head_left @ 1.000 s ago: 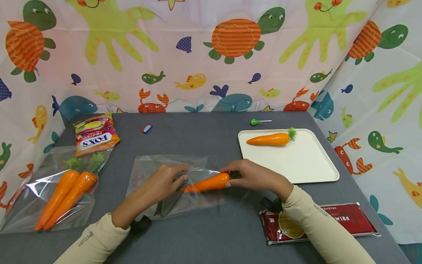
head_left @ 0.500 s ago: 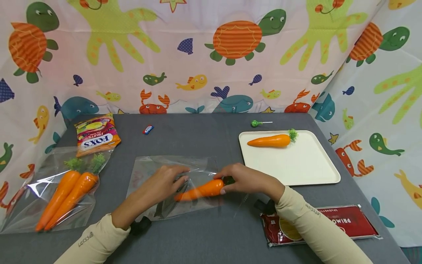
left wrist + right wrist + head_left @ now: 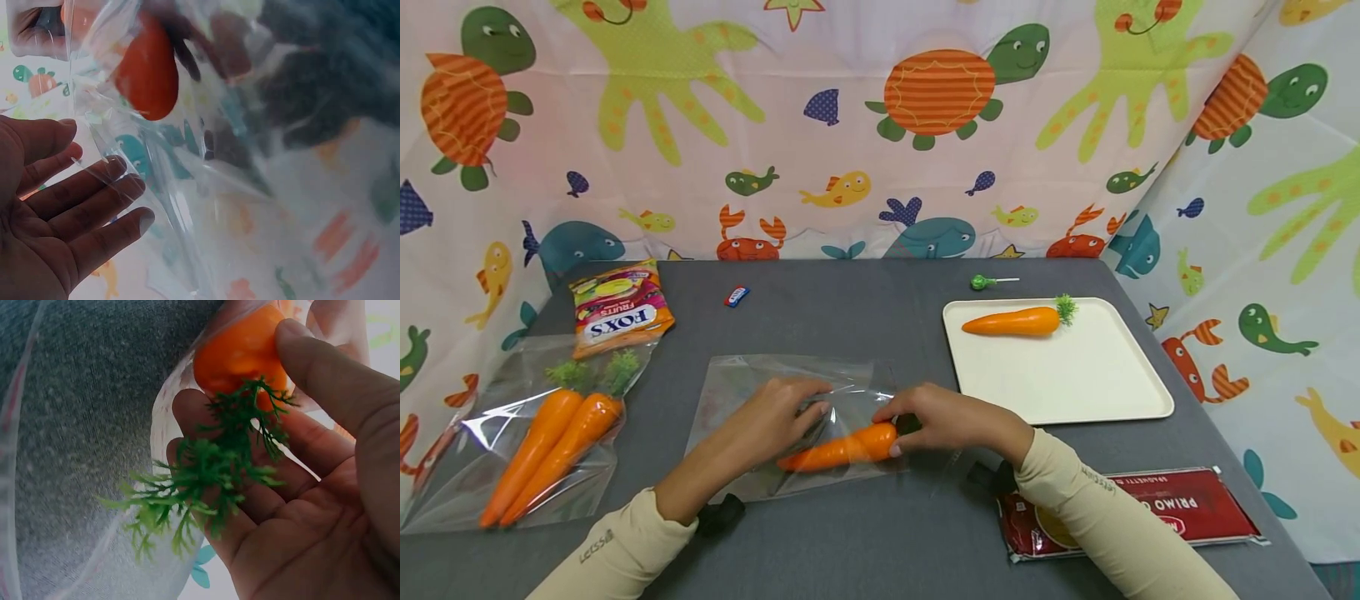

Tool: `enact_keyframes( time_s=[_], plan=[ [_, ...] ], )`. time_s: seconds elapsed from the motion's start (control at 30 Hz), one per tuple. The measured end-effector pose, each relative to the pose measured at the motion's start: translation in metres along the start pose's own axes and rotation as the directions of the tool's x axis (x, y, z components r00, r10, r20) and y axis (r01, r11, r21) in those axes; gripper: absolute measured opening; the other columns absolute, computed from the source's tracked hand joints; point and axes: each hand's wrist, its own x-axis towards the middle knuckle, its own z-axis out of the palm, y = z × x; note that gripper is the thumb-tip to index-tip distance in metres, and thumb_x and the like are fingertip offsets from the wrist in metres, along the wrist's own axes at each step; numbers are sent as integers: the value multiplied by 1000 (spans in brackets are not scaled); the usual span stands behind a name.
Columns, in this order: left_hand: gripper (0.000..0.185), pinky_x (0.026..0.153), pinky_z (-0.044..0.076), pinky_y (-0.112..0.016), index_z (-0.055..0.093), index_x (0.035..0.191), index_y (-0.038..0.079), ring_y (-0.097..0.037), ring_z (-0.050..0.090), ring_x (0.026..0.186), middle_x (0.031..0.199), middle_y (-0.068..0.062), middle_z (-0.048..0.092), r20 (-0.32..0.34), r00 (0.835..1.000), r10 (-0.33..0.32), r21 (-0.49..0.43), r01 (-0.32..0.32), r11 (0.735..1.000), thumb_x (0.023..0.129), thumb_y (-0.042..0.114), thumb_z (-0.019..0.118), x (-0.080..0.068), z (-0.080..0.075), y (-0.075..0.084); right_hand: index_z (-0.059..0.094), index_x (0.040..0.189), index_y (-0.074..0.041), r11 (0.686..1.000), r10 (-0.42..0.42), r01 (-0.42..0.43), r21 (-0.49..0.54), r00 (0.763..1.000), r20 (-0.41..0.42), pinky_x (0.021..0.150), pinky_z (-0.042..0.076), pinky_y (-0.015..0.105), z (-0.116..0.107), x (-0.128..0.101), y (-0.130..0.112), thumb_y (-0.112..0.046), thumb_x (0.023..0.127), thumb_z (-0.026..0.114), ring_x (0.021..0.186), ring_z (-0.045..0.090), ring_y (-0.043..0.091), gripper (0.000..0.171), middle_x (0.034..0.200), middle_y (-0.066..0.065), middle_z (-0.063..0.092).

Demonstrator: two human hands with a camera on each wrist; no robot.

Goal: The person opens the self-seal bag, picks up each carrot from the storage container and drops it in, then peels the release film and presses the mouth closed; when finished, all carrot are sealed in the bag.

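My right hand (image 3: 943,421) grips an orange toy carrot (image 3: 846,447) near its leafy end. Green fronds (image 3: 206,469) hang over the palm in the right wrist view, with the thumb and fingers about the carrot's top. Most of the carrot lies inside a clear plastic bag (image 3: 733,387), its tip pointing left. My left hand (image 3: 778,417) rests at the bag with fingers loosely extended. In the left wrist view the film (image 3: 181,206) touches its fingertips, and the carrot's blurred rounded tip (image 3: 150,75) shows through the plastic.
A filled clear bag with two carrots (image 3: 550,450) lies left, below a Fox's candy packet (image 3: 621,308). A small wrapped candy (image 3: 737,296) and a green lollipop (image 3: 979,282) lie at the back. A white tray (image 3: 1075,375) bears another carrot (image 3: 1015,322). A red spaghetti pack (image 3: 1195,504) is under the right sleeve.
My right hand has moved left and toward me, sliding the carrot deeper into the bag. My left hand has stayed nearly still.
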Motion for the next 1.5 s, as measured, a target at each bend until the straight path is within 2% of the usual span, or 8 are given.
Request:
enact_keyframes(
  time_s=[0.2,0.47,0.67,0.87,1.03,1.27,1.5],
  plan=[
    [26,86,54,-40,68,116,0,-22,66,102,113,-11,69,-24,1000,21,0,-21,1000,93,10,68,-2,2,-1,64,127,-6,999,6,-6,35,1000,17,96,48,32,4,0,0,-20,89,74,107,59,7,41,121,-1,65],
    [25,85,54,-40,68,116,1,-22,66,101,113,-10,68,-19,1000,14,-11,-15,1000,93,9,68,-4,3,-1,61,131,-7,995,5,-7,103,1000,20,94,49,31,6,-3,3,-23,89,74,107,59,8,47,126,0,63],
    [26,85,54,-40,69,117,2,-22,66,102,113,-10,69,-21,1000,-5,-2,5,1000,92,11,68,-5,5,0,59,134,-7,985,51,-44,166,998,-39,95,50,40,0,-17,9,-26,90,73,110,61,21,51,129,6,61],
    [25,85,54,-40,69,114,0,-23,66,101,110,-11,69,-29,1000,4,7,-3,1000,91,10,69,-7,7,0,58,134,-5,990,78,-64,124,991,-110,96,49,43,-8,-34,18,-25,91,72,114,60,24,50,129,8,61],
    [25,86,54,-40,69,115,0,-24,66,103,112,-11,69,-23,1000,5,10,-5,1000,93,11,68,-6,8,1,62,129,-4,993,104,-91,75,975,-198,95,49,44,-15,-51,29,-21,92,71,112,60,21,42,125,7,63],
    [24,85,54,-40,70,114,0,-23,66,102,111,-10,69,-39,999,12,23,-11,1000,92,10,69,-6,7,1,64,124,1,986,163,-146,82,951,-263,96,48,47,-23,-64,47,-18,93,69,108,62,24,36,120,11,66],
    [24,86,54,-40,70,114,1,-22,66,103,112,-10,69,-29,1000,-9,11,10,1000,93,10,68,-6,4,1,64,123,3,975,219,-192,111,912,-347,95,48,50,-38,-74,53,-11,92,69,106,63,29,34,118,15,66]
  ],
)
